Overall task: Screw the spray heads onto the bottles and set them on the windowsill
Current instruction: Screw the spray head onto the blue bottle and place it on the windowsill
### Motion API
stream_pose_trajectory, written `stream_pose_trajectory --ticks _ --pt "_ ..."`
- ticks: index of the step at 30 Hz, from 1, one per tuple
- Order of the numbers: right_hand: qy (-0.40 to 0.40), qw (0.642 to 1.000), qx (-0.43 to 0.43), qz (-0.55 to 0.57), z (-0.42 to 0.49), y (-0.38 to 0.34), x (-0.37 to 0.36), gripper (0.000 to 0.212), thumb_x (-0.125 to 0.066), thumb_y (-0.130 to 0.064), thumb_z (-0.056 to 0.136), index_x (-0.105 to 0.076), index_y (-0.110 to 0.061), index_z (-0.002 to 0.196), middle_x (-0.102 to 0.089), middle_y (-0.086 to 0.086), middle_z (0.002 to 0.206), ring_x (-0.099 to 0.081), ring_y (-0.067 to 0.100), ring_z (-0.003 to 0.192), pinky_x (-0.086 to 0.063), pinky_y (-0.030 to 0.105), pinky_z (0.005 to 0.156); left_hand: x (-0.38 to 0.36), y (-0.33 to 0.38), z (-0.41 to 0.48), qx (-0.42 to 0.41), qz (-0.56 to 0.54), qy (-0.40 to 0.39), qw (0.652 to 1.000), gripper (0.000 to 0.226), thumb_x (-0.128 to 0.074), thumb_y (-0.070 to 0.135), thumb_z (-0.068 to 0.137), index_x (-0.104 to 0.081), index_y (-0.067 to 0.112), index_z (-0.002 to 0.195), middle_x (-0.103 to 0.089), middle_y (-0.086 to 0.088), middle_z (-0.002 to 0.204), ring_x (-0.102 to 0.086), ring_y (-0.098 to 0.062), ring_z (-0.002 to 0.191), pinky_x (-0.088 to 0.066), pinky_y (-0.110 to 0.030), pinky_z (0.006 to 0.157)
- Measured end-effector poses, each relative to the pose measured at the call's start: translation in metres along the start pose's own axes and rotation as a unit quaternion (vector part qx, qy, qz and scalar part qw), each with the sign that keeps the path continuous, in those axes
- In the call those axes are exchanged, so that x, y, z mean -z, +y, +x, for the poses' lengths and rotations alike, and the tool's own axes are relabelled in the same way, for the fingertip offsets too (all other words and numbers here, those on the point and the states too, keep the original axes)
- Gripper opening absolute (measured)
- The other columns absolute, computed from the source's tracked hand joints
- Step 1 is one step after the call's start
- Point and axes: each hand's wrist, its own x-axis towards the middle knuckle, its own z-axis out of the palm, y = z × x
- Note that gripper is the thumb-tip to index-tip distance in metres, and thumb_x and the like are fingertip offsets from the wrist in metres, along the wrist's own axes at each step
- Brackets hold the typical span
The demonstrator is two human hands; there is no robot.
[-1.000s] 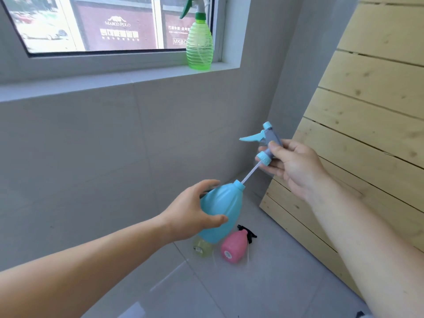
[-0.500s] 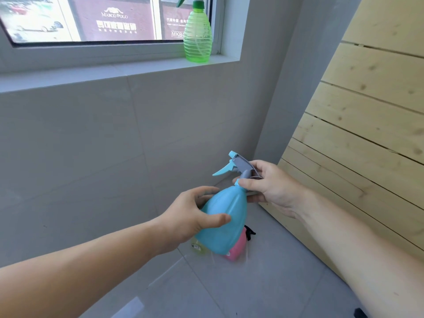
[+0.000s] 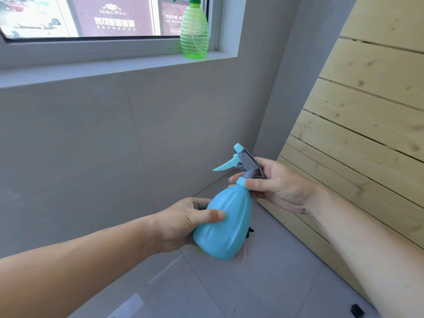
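Note:
My left hand (image 3: 188,222) grips the body of a light blue bottle (image 3: 226,226), held tilted above the floor. On its neck sits the blue and grey spray head (image 3: 244,162), trigger pointing left. My right hand (image 3: 275,183) holds that head, with thumb and fingers pinching its blue collar. A green spray bottle (image 3: 194,33) with its head on stands upright at the right end of the white windowsill (image 3: 114,65). The bottles on the floor are hidden behind the blue one, apart from a black bit (image 3: 250,232).
A grey tiled wall (image 3: 91,145) faces me below the window. A light wooden slatted panel (image 3: 358,134) leans on the right. The grey tile floor (image 3: 241,290) lies below, with a small black object (image 3: 358,315) at the bottom edge.
The spray head, held above the bottle with its tube half in, has been lowered onto the neck. Both hands and the bottle have shifted slightly.

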Motion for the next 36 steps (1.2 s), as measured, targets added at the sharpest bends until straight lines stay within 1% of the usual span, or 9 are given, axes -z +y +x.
stream_pose_trajectory --ticks 5,9,13,19,23,25,28,31,36 --pt "0.012 0.999 0.014 -0.04 0.002 0.003 -0.001 0.048 -0.069 0.0 0.087 -0.055 -0.009 0.131 -0.071 0.011 0.115 -0.07 0.026 0.105 -0.058 0.032 0.083 0.001 -0.002 -0.002 0.006 -0.022 -0.016 1.0 0.068 -0.085 0.034 0.066 -0.069 0.012 0.128 -0.077 -0.009 0.113 -0.075 -0.026 0.094 -0.061 -0.038 0.078" --pt "0.157 0.972 0.012 -0.174 0.014 0.019 -0.008 0.094 -0.085 -0.035 0.068 -0.038 -0.024 0.149 -0.062 0.007 0.128 -0.07 0.021 0.107 -0.06 0.039 0.085 -0.01 0.003 0.005 0.026 0.009 0.044 0.999 0.09 -0.095 0.031 0.055 -0.056 0.014 0.134 -0.077 -0.008 0.121 -0.079 -0.028 0.101 -0.063 -0.043 0.077" --pt "0.145 0.972 0.014 -0.183 0.015 0.02 -0.015 0.058 -0.078 -0.022 0.082 -0.053 -0.027 0.134 -0.062 0.008 0.122 -0.07 0.019 0.091 -0.061 0.035 0.07 -0.012 0.009 0.007 0.105 0.061 -0.029 0.992 0.068 -0.087 0.033 0.075 -0.063 0.01 0.134 -0.075 -0.012 0.129 -0.07 -0.032 0.124 -0.053 -0.051 0.11" --pt "0.158 0.972 0.052 -0.164 0.017 0.025 -0.021 0.062 -0.076 -0.015 0.084 -0.051 -0.032 0.138 -0.063 -0.002 0.122 -0.069 0.015 0.092 -0.062 0.038 0.081 -0.012 0.013 0.007 0.102 0.046 -0.048 0.993 0.086 -0.09 0.064 0.056 -0.067 0.019 0.126 -0.079 -0.004 0.112 -0.077 -0.023 0.098 -0.064 -0.044 0.084" --pt "0.173 0.974 0.064 -0.131 0.022 0.022 -0.017 0.067 -0.078 -0.019 0.082 -0.049 -0.036 0.139 -0.072 0.005 0.112 -0.07 0.014 0.089 -0.057 0.03 0.075 -0.012 0.017 0.008 0.096 -0.03 -0.043 0.994 0.055 -0.07 0.037 0.085 -0.063 0.015 0.135 -0.076 -0.01 0.124 -0.075 -0.029 0.107 -0.062 -0.048 0.094" --pt "0.174 0.976 0.056 -0.115 0.021 0.02 -0.016 0.061 -0.077 -0.017 0.084 -0.053 -0.035 0.136 -0.075 0.008 0.106 -0.073 0.02 0.09 -0.054 0.025 0.068 -0.01 0.018 0.006 0.099 -0.075 -0.053 0.991 0.053 -0.063 0.024 0.087 -0.061 0.011 0.138 -0.075 -0.015 0.125 -0.075 -0.035 0.106 -0.063 -0.047 0.085" --pt "0.173 0.98 0.053 -0.083 0.02 0.019 -0.016 0.059 -0.076 -0.015 0.085 -0.054 -0.033 0.137 -0.076 0.011 0.106 -0.073 0.023 0.093 -0.053 0.022 0.063 -0.01 0.02 0.006 0.081 -0.014 -0.022 0.996 0.059 -0.078 0.032 0.08 -0.061 0.017 0.135 -0.075 -0.012 0.128 -0.074 -0.034 0.115 -0.06 -0.055 0.096" --pt "0.167 0.982 0.055 -0.073 0.021 0.02 -0.02 0.058 -0.077 -0.012 0.083 -0.057 -0.035 0.133 -0.077 0.01 0.106 -0.073 0.03 0.101 -0.056 0.028 0.07 -0.016 0.02 0.007 0.073 0.077 -0.001 0.994 0.063 -0.083 0.047 0.073 -0.065 0.026 0.129 -0.076 -0.007 0.127 -0.071 -0.029 0.122 -0.052 -0.054 0.108" --pt "0.172 0.979 0.076 -0.082 0.021 0.019 -0.02 0.064 -0.078 -0.01 0.081 -0.056 -0.036 0.135 -0.077 0.01 0.105 -0.07 0.034 0.108 -0.056 0.042 0.094 -0.012 0.02 0.011 0.092 -0.037 -0.006 0.995 0.062 -0.068 0.04 0.079 -0.064 0.018 0.137 -0.072 -0.01 0.135 -0.066 -0.034 0.129 -0.051 -0.052 0.11"
